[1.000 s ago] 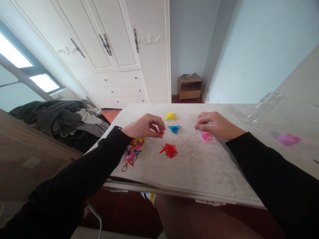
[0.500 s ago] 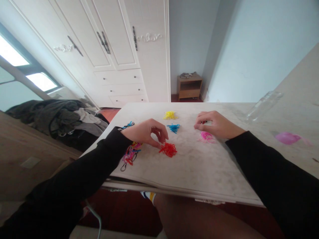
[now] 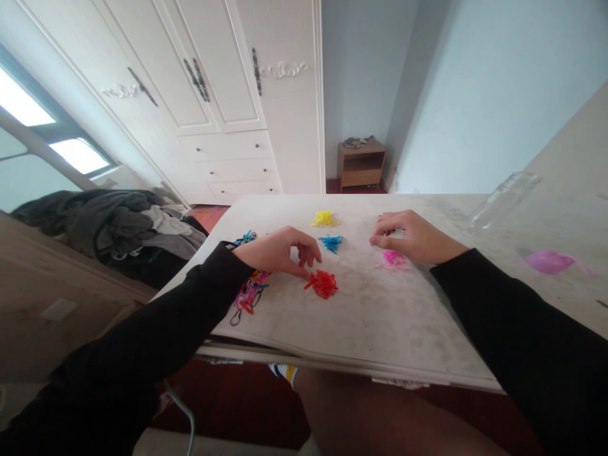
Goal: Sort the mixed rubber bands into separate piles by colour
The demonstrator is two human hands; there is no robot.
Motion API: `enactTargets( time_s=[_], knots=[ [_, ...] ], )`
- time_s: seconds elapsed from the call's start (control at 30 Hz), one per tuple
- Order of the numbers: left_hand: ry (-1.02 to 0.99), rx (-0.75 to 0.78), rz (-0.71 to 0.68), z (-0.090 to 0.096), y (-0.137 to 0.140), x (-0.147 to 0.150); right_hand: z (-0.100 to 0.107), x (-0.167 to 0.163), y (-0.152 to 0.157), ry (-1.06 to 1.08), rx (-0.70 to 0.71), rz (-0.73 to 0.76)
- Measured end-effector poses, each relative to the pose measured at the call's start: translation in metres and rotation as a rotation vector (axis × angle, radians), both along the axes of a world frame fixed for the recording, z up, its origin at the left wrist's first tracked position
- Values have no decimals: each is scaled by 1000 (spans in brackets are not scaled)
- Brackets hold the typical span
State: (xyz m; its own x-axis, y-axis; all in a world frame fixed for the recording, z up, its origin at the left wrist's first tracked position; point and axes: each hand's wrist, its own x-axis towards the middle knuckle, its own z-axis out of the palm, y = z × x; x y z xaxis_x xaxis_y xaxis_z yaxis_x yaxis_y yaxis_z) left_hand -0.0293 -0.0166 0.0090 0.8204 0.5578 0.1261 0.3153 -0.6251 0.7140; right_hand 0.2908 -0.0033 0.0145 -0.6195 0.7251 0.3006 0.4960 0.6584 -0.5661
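Note:
On the pale table [image 3: 361,329] lie small heaps of rubber bands sorted by colour. My left hand [image 3: 287,250] hovers with thumb and fingers apart, its thumb at the edge of the red rubber bands [image 3: 324,284]. A mixed-colour heap of rubber bands [image 3: 249,294] lies partly hidden under my left wrist. Beyond are blue rubber bands [image 3: 331,243] and yellow rubber bands [image 3: 324,218]. My right hand [image 3: 406,235] rests just behind the pink rubber bands [image 3: 393,259], fingers curled and thumb against the index finger. What it holds, if anything, is hidden.
To the right a clear glass bottle [image 3: 503,201] stands at a slant in view, with a pink balloon [image 3: 548,261] nearer me. Clothes [image 3: 109,221] are piled left of the table. A white wardrobe [image 3: 223,152] and small wooden nightstand [image 3: 361,164] stand behind.
The fingers of my left hand have parted slightly from the thumb, and the red heap sits a touch farther right. My right hand has hardly moved.

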Motion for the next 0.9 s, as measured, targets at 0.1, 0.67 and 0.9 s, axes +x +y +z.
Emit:
enactTargets(
  time_s=[0.1, 0.67, 0.9],
  knots=[
    [-4, -23, 60, 6, 1, -6, 1, 0, 0, 0, -5, -4],
    [198, -251, 138, 16, 34, -71, 1, 0, -1, 1, -2, -14],
    [137, -240, 205, 14, 35, -73, 2, 0, -1, 5, -5, 1]
  ],
)
